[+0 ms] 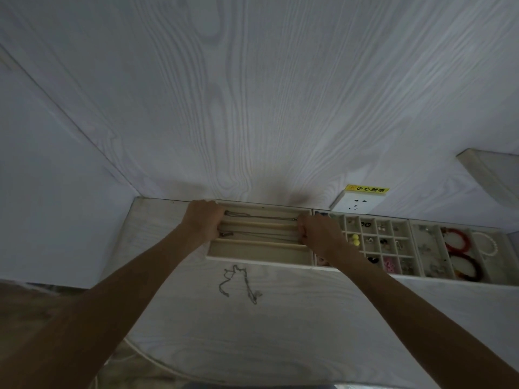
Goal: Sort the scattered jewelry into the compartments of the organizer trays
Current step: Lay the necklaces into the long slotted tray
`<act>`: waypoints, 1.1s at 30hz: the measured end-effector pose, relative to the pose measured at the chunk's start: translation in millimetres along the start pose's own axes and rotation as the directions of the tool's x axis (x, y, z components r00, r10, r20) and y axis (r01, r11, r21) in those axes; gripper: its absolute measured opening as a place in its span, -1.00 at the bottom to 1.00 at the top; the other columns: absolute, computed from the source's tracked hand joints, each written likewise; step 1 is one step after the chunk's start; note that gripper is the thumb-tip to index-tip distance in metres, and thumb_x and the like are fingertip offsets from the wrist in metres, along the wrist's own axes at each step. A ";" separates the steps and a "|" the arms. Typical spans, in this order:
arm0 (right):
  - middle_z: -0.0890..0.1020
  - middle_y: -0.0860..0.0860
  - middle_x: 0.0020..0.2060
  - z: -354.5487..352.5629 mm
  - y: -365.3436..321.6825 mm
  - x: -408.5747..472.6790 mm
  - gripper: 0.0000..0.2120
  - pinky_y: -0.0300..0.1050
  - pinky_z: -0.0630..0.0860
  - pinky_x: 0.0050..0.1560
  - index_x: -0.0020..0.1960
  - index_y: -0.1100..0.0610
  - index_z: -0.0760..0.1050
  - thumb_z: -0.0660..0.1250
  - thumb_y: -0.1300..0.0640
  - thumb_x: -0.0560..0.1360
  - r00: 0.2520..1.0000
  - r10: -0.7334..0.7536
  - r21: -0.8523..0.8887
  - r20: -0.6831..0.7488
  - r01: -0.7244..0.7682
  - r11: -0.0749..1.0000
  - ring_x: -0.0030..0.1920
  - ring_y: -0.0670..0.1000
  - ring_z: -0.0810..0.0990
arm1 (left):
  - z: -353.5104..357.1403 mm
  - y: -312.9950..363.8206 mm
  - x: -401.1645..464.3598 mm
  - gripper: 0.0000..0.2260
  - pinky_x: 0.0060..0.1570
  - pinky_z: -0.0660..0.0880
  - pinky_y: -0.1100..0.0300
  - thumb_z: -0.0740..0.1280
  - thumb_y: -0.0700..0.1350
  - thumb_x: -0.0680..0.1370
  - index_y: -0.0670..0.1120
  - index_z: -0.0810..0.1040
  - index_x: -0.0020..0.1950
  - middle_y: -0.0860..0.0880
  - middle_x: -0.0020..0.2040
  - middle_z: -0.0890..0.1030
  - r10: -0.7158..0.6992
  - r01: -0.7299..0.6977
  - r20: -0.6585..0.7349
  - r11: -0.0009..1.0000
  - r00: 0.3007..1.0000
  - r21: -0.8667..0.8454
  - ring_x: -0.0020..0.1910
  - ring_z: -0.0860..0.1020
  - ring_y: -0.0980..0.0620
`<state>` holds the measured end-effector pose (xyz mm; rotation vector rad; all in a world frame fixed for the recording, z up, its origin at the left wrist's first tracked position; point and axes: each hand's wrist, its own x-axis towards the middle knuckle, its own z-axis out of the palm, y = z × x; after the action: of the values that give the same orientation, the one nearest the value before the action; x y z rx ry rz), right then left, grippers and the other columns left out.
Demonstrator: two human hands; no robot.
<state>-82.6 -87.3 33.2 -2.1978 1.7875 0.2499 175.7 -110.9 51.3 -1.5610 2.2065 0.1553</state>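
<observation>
Your left hand [202, 220] and right hand [317, 234] pinch a chain [264, 235] taut over the necklace tray [252, 258]
Slack risks snagging the chain lying at 12 o'clock [261, 217]

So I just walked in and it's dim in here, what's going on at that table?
A person is sorting jewelry. Both hands, left and right, are at the ends of the long-slot tray, laying out a thin chain; another chain lies in the back slot. A tangled chain waits on the table. The grid tray and bracelet tray hold pieces.

yellow warning label [367, 189] reading 小心触电, atop white wall socket [356, 205]
</observation>
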 end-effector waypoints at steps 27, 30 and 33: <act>0.52 0.04 0.18 -13.6 11.7 -35.3 -0.36 -0.05 0.57 -0.02 0.50 -0.18 0.04 0.25 0.15 0.55 0.975 -0.047 -0.282 0.219 0.110 0.953 -0.01 0.04 0.60 | 4.5 -13.8 -42.0 -0.34 -0.25 0.29 0.25 0.23 -0.07 0.53 0.18 -0.03 0.53 -0.08 0.12 0.54 0.142 -0.113 0.229 0.984 0.963 -0.135 0.07 0.53 -0.04; 0.57 0.03 0.04 -10.8 9.0 -37.3 -0.41 -0.15 0.50 -0.16 0.50 -0.13 0.05 0.19 0.18 0.57 0.975 -0.034 -0.289 0.221 0.098 0.952 -0.11 0.00 0.57 | 1.5 -10.1 -43.7 -0.36 -0.17 0.33 0.23 0.21 -0.07 0.54 0.18 -0.03 0.53 -0.11 0.11 0.55 0.138 -0.102 0.255 0.983 0.957 -0.149 0.06 0.54 -0.06; 0.59 0.06 0.05 -10.6 5.7 -40.8 -0.44 -0.15 0.44 -0.18 0.51 -0.09 0.06 0.15 0.17 0.58 0.977 -0.040 -0.297 0.209 0.102 0.949 -0.08 0.02 0.59 | 2.0 -9.1 -43.9 -0.37 -0.10 0.37 0.20 0.20 -0.07 0.55 0.17 -0.03 0.53 -0.11 0.13 0.55 0.119 -0.094 0.283 0.990 0.952 -0.103 0.07 0.54 -0.08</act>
<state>-97.3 -54.2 55.4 -2.3370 1.6454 0.7523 196.6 -75.2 68.8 -1.3640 2.0749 0.4880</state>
